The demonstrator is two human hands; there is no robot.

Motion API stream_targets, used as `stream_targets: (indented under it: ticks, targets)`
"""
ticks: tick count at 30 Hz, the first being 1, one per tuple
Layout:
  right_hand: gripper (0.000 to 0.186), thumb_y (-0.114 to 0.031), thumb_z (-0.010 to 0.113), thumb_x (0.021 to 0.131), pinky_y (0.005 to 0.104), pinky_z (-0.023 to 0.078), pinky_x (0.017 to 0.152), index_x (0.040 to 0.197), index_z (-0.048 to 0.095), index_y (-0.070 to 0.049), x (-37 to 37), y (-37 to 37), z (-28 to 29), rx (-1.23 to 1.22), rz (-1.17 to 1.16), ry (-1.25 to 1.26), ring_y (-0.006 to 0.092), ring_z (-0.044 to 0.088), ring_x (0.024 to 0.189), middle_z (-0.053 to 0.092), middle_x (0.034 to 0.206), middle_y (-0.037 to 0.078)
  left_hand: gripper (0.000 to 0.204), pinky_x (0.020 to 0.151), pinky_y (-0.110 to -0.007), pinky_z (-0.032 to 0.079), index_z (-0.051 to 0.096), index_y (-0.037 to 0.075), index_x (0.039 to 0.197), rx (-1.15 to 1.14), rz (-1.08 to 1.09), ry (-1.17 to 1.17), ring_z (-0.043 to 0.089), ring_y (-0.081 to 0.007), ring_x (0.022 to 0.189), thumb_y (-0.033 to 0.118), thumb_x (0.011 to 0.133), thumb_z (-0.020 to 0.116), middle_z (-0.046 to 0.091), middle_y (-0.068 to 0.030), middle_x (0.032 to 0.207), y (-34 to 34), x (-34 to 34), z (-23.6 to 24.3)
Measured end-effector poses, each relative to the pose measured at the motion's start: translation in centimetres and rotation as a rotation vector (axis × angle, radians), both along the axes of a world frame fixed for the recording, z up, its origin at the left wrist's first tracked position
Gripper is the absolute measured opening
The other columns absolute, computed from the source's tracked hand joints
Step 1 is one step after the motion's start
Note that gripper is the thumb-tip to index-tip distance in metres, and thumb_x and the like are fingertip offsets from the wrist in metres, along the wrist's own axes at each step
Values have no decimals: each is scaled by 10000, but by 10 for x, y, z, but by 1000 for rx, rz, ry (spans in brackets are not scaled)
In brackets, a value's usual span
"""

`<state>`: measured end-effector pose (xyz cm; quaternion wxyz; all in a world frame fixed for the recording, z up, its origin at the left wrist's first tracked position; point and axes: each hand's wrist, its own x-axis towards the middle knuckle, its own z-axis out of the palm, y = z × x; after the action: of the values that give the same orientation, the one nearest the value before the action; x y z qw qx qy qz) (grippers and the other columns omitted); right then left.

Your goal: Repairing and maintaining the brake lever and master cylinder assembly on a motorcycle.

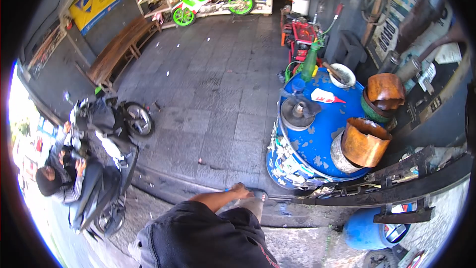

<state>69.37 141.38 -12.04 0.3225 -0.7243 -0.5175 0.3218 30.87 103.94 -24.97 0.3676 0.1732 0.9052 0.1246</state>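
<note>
Located a small blue item [227, 189] just beside the left hand [240, 189], low at the ledge [166, 188]; unable to determine from this view whether clamped on it or merely alongside. Could not sight the right hand, hence no finding on hands together or apart. Judged to be at a low reach beside the foot [262, 196], calling next for a sure hold and steady footing, with the drum [311, 144] off to the right.

Hand [239, 189] low centre, motorbike [114, 149] left, bench [120, 50] beyond it, drum [317, 146] right, bottle [323, 96] on drum
</note>
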Motion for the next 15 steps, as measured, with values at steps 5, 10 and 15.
stream_targets:
  ticks: [5, 10, 15]
  targets:
    - [375, -322, 699, 1001, 375, 459, 609, 1107, 729, 35, 17, 6, -8, -8, 51, -13, 207, 547, 685, 663, 829, 106, 442, 889, -551, 574, 776, 24, 1033, 18, 496, 49, 712, -483, 987, 389, 897, 567, 725, -285, 1096, -49, 33, 0]
    - [349, -314, 739, 981, 379, 436, 550, 1086, 741, 19, 28, 26, -7, -25, 69, -2, 203, 517, 624, 640, 760, 83, 305, 779, -480, 608, 744, 45, 973, 74, 228, 385, 749, -392, 914, 312, 854, 658, 748, -200, 1022, -81, 7, -21]
    - [464, -222, 642, 1025, 406, 529, 749, 1445, 556, -42, -34, 42, -1, 158, 500, -396, 262, 603, 882, 677, 1129, 113, 278, 762, -461, 603, 770, 115, 954, 393, 526, 446, 750, -380, 895, 339, 875, 626, 765, -159, 894, -113, -50, -52]
